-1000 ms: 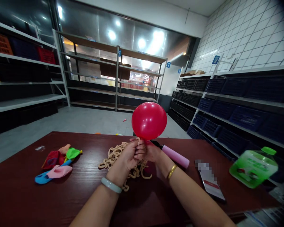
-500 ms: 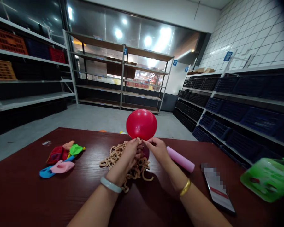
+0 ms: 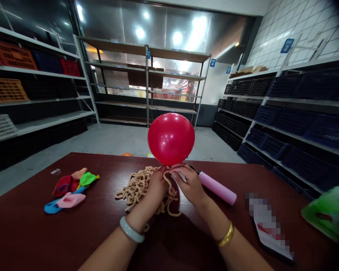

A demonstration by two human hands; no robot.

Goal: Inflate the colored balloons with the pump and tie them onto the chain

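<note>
An inflated red balloon point(image 3: 171, 138) stands above the table point(image 3: 101, 241), its neck down between my hands. My left hand point(image 3: 158, 184) is closed at the neck, its fingertips partly hidden behind the hand. Beside it, my right hand point(image 3: 188, 182) has thumb and fingers pinched together at the same spot, where a strand of tan cord runs. The rest of the tan cord point(image 3: 137, 184) lies in a loose heap under and left of my hands. Just right of my right hand lies a pink cylinder point(image 3: 219, 188).
Uninflated balloons point(image 3: 70, 190) in several colours lie at the left. A phone point(image 3: 271, 229) and a green bag-like pack point(image 3: 327, 212) are at the right. Beyond the table stand shelves point(image 3: 147, 86) and racks of dark crates point(image 3: 293, 124).
The balloon appears larger and higher in view. My left hand has turned and closed in at the neck, and my right hand's fingers have come over it. The view has shifted slightly.
</note>
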